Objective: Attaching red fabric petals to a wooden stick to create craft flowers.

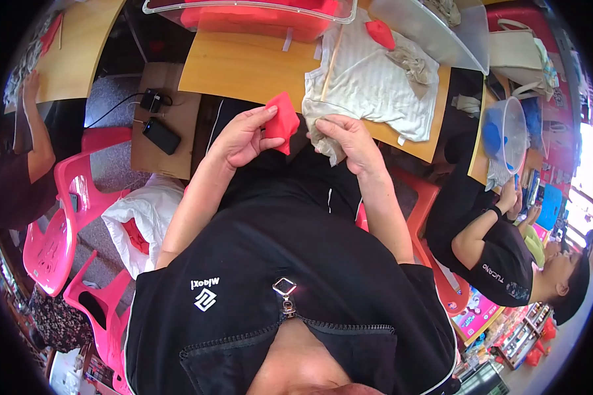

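Note:
My left hand holds a piece of red fabric between thumb and fingers, in front of the table edge. Beside it, my right hand grips a crumpled beige cloth at the near end of a thin wooden stick. The stick lies over a white striped cloth spread on the wooden table. Farther back on that cloth are a small red fabric piece and a crumpled beige sheer cloth.
A clear plastic bin with red material stands at the table's back, another translucent bin at its right. Pink chairs and a white sack are at left. Co-workers sit on both sides, one in a black cap at right.

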Demonstrator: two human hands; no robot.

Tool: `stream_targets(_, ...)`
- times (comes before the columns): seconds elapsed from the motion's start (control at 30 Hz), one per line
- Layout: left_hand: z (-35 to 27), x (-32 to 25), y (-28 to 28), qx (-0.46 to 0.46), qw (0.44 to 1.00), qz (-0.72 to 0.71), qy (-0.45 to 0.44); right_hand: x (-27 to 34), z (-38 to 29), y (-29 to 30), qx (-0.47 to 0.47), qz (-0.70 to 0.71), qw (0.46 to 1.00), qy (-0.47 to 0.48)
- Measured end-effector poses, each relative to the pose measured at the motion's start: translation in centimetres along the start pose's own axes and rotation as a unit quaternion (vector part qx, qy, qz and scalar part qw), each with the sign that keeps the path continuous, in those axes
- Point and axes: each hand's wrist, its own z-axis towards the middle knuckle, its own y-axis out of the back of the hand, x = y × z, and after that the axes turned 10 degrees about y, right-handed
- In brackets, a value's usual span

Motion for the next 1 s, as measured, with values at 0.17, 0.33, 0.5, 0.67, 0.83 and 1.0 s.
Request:
stream_targets(0.17, -0.5, -0.4, -0.1, 0.005, 1.0, -0.017, -0.006, -0.9, 0.0, -1.3, 0.034, -0.001, 0.999, -0.021)
stream_targets(0.33, -0.4, -0.3, 0.0, -0.005, 1.0, 0.001, -0.003, -1.0, -0.1, -2.3, -0.002, -0.082, 0.996, 0.037)
stream_targets(0.5, -0.1, 0.5, -1.2, -0.076, 0.993, 0.083, -0.035, -3.0, 0.3, -2.6, -0.053, -0.082, 0.99, 0.105)
stream_targets(0.67, 0.3, 1.1, -1.4, -0.122, 0.984, 0.115, -0.063, -3.0, 0.0, -3.4, -0.075, -0.164, 0.975, 0.13)
stream_targets(0.83, 0.6, 1.2, -1.1, -0.115, 0.982, 0.132, -0.067, -4.4, 0.5, -3.0, -0.099, -0.253, 0.933, 0.236)
stream_targets(1.0, 0.2, 1.1, -1.5, -0.124, 0.974, 0.186, -0.027, -5.4, 0.6, -3.0, -0.14, -0.203, 0.945, 0.213)
